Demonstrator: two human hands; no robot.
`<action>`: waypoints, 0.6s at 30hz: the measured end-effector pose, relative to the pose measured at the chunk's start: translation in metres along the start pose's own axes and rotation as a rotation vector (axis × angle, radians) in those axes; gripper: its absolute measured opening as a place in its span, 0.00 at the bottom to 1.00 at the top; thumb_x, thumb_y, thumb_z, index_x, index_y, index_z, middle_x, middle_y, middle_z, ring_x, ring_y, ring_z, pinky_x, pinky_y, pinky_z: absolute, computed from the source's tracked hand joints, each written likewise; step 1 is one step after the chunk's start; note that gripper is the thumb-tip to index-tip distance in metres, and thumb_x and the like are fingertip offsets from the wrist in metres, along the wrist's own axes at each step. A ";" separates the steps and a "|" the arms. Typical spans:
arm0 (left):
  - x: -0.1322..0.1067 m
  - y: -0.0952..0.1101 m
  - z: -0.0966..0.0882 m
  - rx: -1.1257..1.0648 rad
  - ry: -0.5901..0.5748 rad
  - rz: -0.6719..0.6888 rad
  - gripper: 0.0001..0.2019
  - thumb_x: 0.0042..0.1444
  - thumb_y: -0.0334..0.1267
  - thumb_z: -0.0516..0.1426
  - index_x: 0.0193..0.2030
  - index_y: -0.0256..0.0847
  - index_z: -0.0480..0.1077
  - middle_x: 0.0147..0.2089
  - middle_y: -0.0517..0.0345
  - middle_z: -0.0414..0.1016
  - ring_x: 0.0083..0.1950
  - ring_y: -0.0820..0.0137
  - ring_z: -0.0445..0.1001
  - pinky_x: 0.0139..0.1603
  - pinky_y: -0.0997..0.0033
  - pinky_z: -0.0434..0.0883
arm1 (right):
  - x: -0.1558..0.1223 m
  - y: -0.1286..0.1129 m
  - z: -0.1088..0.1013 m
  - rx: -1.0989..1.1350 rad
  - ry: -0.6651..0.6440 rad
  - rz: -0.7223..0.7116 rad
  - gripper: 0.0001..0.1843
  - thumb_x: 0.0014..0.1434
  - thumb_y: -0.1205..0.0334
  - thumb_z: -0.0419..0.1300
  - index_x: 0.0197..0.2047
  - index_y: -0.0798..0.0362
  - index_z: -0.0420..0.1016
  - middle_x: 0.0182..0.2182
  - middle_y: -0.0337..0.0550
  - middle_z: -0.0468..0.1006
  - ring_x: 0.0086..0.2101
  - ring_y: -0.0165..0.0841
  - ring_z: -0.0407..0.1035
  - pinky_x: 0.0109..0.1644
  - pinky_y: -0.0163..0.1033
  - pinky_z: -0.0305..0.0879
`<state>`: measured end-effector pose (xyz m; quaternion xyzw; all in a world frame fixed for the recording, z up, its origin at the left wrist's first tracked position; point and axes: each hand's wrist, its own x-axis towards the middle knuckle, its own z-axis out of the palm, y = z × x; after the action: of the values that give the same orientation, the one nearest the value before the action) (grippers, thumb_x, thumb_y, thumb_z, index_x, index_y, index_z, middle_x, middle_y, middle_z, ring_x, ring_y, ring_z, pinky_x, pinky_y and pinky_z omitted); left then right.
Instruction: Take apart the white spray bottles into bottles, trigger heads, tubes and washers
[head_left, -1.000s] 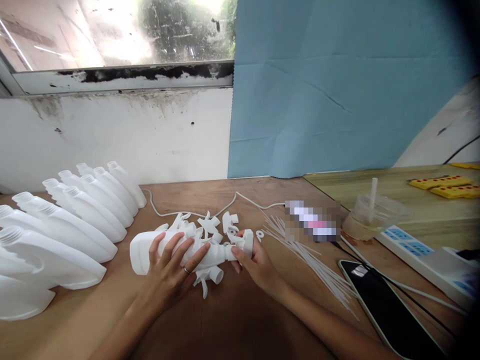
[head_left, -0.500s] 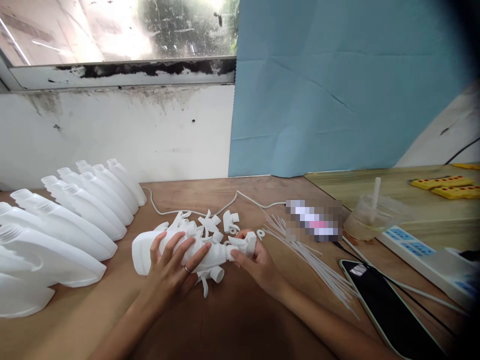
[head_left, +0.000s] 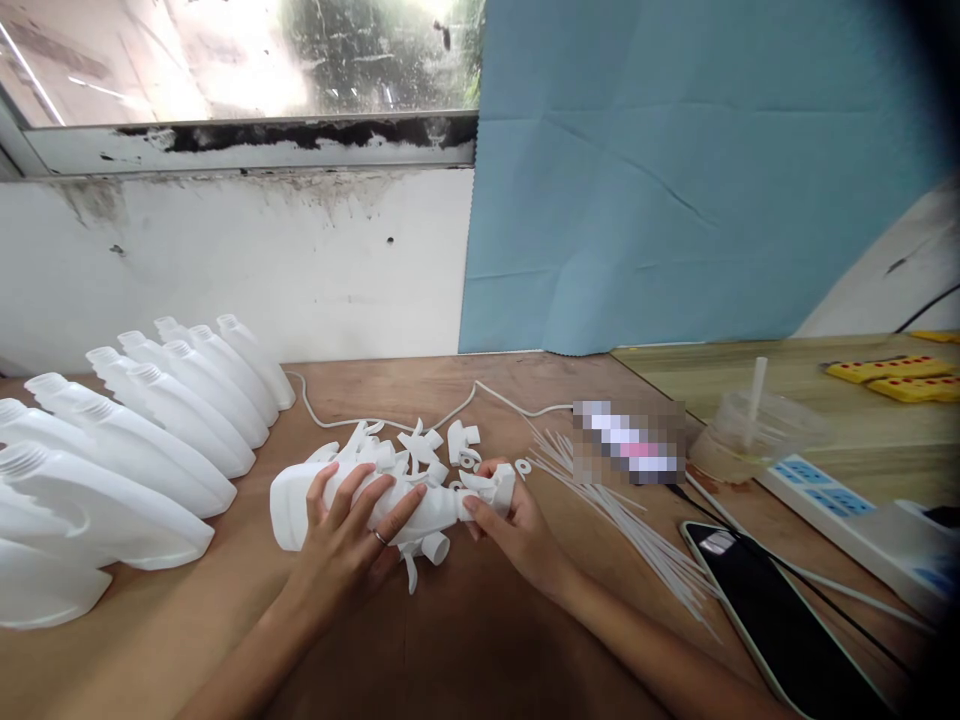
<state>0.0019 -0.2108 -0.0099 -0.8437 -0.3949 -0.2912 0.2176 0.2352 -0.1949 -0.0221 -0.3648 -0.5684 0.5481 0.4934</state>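
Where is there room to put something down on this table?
Bare tabletop shows between the left forearm and right forearm, and between the open bottles and left forearm. It is crowded around the held bottle, among loose white parts, and toward the right, with thin tubes and a phone.

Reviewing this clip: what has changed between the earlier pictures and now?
The white bottle and the spray head at its neck have shifted slightly right together, bringing the head nearer the small ring. Nothing was newly grasped or released: the left hand keeps the bottle, the right hand the head. The standing bottles, thin tubes and phone stayed put.
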 end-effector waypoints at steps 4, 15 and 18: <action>0.000 0.000 0.000 0.001 -0.021 -0.009 0.30 0.52 0.37 0.60 0.63 0.51 0.61 0.53 0.51 0.72 0.60 0.52 0.62 0.65 0.41 0.46 | 0.000 0.000 -0.001 -0.014 -0.018 -0.014 0.16 0.57 0.56 0.62 0.42 0.48 0.58 0.28 0.34 0.69 0.28 0.29 0.62 0.32 0.34 0.59; 0.000 0.000 0.001 -0.011 0.005 -0.010 0.32 0.51 0.36 0.61 0.63 0.51 0.61 0.53 0.51 0.72 0.59 0.52 0.63 0.64 0.40 0.47 | -0.001 -0.003 -0.002 -0.024 -0.031 -0.029 0.14 0.61 0.55 0.58 0.43 0.47 0.55 0.25 0.32 0.66 0.25 0.28 0.60 0.30 0.33 0.58; 0.000 0.001 0.001 -0.003 0.002 -0.011 0.31 0.51 0.35 0.61 0.63 0.51 0.61 0.53 0.51 0.72 0.59 0.52 0.63 0.64 0.40 0.46 | -0.002 -0.005 -0.001 -0.014 -0.038 -0.036 0.18 0.58 0.56 0.61 0.46 0.47 0.55 0.33 0.37 0.69 0.31 0.29 0.63 0.35 0.34 0.61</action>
<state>0.0023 -0.2110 -0.0107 -0.8415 -0.3991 -0.2939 0.2152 0.2372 -0.1968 -0.0179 -0.3473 -0.5880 0.5421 0.4897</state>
